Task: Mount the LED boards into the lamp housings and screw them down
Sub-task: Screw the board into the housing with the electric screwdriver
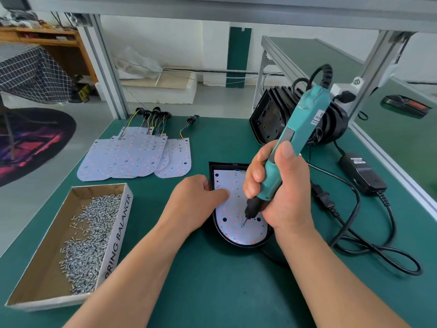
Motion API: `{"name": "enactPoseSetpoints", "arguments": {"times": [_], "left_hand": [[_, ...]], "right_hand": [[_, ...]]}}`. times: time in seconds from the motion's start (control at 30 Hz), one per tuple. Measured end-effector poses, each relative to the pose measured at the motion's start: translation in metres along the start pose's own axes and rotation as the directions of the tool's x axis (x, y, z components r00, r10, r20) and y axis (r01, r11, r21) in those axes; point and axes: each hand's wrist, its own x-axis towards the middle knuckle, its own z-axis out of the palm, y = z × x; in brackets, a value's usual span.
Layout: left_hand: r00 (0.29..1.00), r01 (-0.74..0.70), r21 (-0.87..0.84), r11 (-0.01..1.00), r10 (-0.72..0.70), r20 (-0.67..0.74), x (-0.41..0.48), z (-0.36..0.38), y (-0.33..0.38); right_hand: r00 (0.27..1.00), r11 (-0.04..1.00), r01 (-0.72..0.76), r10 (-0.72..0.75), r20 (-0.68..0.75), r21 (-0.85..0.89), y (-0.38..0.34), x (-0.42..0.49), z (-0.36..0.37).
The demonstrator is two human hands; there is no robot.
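Head camera looks down on a green worktop (189, 280) where a black lamp housing (236, 245) lies open side up just ahead of the person. A white LED board (230, 229) sits inside it, with its rounded end nearest the person.

The right grip (281, 185), a bare hand, is wrapped around a teal electric screwdriver (305, 129). The tool leans up and to the right, and its bit rests on a screw (242, 226) near the board's rounded end.

The left grip (196, 200) holds the housing at its left wall. Its fingers curl at the rim and the thumb lies flat on the board.

To the left, a cardboard box (126, 209) holds a heap of silver loose screws (92, 228). Behind it, a fanned stack of spare LED boards (127, 157) with coloured wire tails lies flat on the worktop.

A second black housing (267, 121) stands on edge at the back right. Near it lie a black power adapter (363, 174) and a looping black cable (378, 252).
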Motion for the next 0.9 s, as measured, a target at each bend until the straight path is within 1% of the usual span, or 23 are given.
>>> {"name": "enactPoseSetpoints", "arguments": {"times": [0.13, 0.23, 0.33, 0.47, 0.6, 0.77, 0.83, 0.9], "left_hand": [[1.000, -0.012, 0.012, 1.000, 0.012, -0.009, -0.001, 0.000, 0.002], [1.000, -0.022, 0.041, 0.999, 0.023, -0.017, -0.002, -0.001, 0.003], [1.000, -0.022, 0.042, 0.999, 0.023, -0.011, -0.004, -0.001, 0.005], [1.000, -0.020, 0.044, 0.999, 0.021, -0.017, -0.004, -0.002, 0.005], [1.000, -0.013, 0.047, 0.999, 0.014, -0.022, -0.005, -0.001, 0.006], [1.000, -0.006, 0.065, 0.998, 0.008, -0.028, -0.005, -0.001, 0.008], [1.000, -0.001, 0.067, 0.998, 0.002, -0.020, -0.005, -0.001, 0.008], [1.000, 0.004, 0.054, 0.999, -0.003, -0.009, -0.007, -0.002, 0.010]], "right_hand": [[0.993, 0.996, 0.059, -0.052, 0.102, -0.062, 0.000, -0.004, 0.006], [0.981, 0.980, 0.111, -0.081, 0.173, -0.168, 0.002, -0.006, 0.010], [0.977, 0.964, 0.126, -0.080, 0.199, -0.232, 0.003, -0.007, 0.011], [0.981, 0.965, 0.122, -0.082, 0.175, -0.232, 0.003, -0.005, 0.009], [0.982, 0.945, 0.165, -0.132, 0.133, -0.282, 0.007, -0.003, 0.004], [0.982, 0.943, 0.153, -0.111, 0.153, -0.296, 0.010, -0.001, 0.002], [0.982, 0.957, 0.127, -0.084, 0.171, -0.262, 0.009, -0.001, 0.003], [0.981, 0.981, 0.080, -0.046, 0.188, -0.179, 0.006, -0.001, 0.003]]}}
